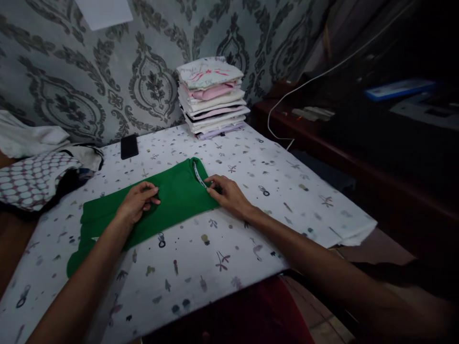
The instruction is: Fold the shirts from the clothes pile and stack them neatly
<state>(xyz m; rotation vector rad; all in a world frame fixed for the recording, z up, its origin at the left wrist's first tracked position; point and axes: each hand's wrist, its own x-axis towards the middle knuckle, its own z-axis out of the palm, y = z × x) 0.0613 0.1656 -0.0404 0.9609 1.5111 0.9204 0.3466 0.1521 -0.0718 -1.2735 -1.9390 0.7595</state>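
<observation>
A green garment (175,193), perhaps a T-shirt, lies folded into a long strip across the table. Its neck end, with a pale printed tape along the inside, points to the right. My right hand (226,193) pinches the edge of this neck opening between thumb and fingers. Over the middle of the green cloth rests my left hand (139,201), its fingers loosely bent and slightly apart, with no cloth visibly gripped. A small white mark shows near the left end, partly covered by my left forearm.
Folded clothes (213,102) form a tall stack at the back of the patterned white tablecloth (215,253). A black phone (129,146) lies near the wall. Loose clothes (39,177) are heaped at left. A white cable (315,79) hangs over the dark red furniture (304,124) at right.
</observation>
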